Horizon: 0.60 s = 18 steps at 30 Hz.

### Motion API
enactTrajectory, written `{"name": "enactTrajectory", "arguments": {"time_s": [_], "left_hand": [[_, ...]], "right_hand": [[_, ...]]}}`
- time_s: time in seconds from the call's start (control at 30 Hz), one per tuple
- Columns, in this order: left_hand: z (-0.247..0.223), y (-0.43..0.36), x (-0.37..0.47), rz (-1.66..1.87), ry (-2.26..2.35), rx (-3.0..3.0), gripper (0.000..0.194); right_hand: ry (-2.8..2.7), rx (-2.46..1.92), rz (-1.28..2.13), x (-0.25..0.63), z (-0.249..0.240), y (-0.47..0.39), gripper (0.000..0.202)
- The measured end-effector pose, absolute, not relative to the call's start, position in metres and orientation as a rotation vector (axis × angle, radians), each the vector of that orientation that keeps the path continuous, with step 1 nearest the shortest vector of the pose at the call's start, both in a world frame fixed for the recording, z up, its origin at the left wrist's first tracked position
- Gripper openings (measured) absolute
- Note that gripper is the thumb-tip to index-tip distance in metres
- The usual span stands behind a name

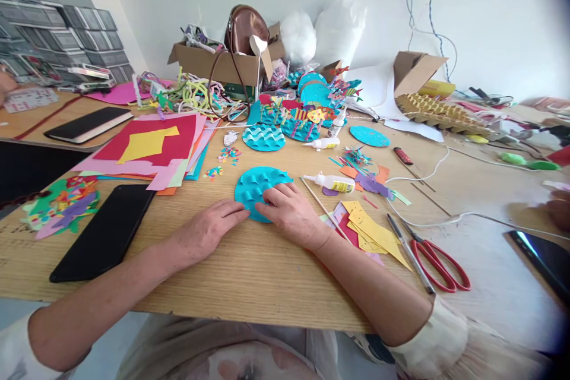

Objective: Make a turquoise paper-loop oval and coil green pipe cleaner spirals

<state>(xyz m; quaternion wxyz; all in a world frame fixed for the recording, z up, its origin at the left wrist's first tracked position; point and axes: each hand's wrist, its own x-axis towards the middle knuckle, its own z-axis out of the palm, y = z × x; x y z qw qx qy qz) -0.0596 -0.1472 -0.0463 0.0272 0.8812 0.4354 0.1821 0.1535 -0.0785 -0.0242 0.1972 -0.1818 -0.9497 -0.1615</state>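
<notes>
A round blue paper disc (252,181) with raised wavy strips lies flat on the table in front of me. My right hand (291,214) is over its right and near part, fingers bent and closed on the wavy paper; the fingertips are partly hidden. At the near left edge, my left hand (211,228) rests low with its fingers stretched out, tips touching the disc. A white glue bottle (333,183) with a pointed nozzle lies just right of the disc, and a thin wooden stick (325,208) slants beside my right hand.
Behind the disc sit a blue-and-white wavy disc (263,138) and another glue bottle (324,143). Red-handled scissors (439,261), a pen (409,252) and yellow paper pieces (371,231) lie right. Left are a black tablet-like slab (104,234) and stacked coloured paper (118,133). A white cable (439,172) crosses the right side.
</notes>
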Motion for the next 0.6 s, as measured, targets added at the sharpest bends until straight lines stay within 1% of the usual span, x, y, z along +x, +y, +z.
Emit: {"name": "enactTrajectory", "arguments": {"time_s": [0.33,0.6], "left_hand": [[-0.0475,-0.1478,-0.0585,0.516,1.37,2.682,0.037],[-0.0465,-0.1487,-0.0564,0.541,1.369,2.744,0.038]], "right_hand": [[-2.654,-0.534,-0.435,0.1527,-0.0232,-0.0803,0.016],[-2.679,-0.534,-0.395,0.1519,-0.0229,-0.0819,0.02]]}}
